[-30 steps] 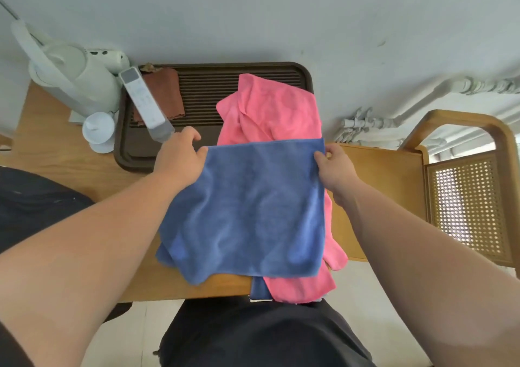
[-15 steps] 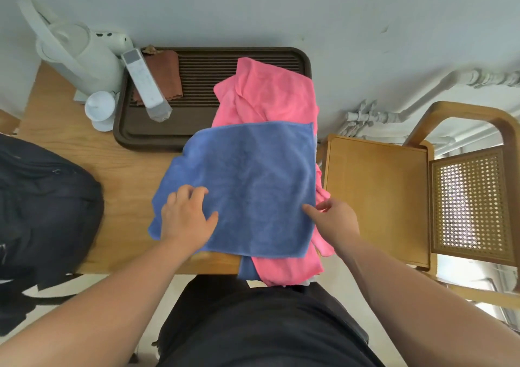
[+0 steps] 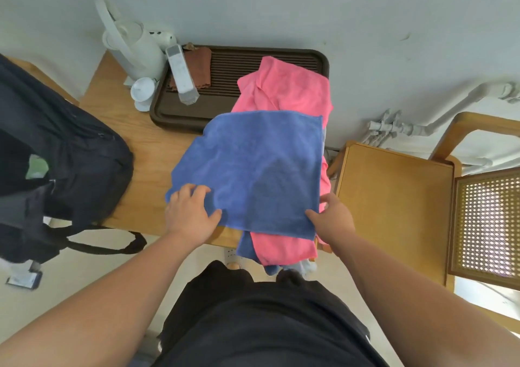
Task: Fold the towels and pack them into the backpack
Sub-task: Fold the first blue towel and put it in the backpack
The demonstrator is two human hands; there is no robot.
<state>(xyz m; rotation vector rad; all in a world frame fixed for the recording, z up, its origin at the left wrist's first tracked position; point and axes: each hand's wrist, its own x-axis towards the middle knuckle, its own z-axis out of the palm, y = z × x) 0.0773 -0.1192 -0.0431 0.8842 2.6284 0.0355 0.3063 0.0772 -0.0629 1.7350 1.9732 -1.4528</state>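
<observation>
Slumping at the left end of the worktop (image 3: 135,141), the black backpack (image 3: 84,152) showed far more of itself than half a second before, though the frame edge cut it off. A pale green patch in its dark opening was too blurred to read. The left hand (image 3: 188,214) lay on the near-left corner of the blue towel (image 3: 253,169), its grip apart, fingers flat on the cloth; a second earlier it had pinched a far corner in the air. The blue towel now lay spread out, covering most of the pink towel (image 3: 284,87), whose far end rested on the brown tray (image 3: 180,116) and whose near end hung over the worktop's edge. The right hand (image 3: 333,220) had come to the near-right corner, its grip clamped on the blue towel, thumb on top, fingers mostly hidden past the edge.
</observation>
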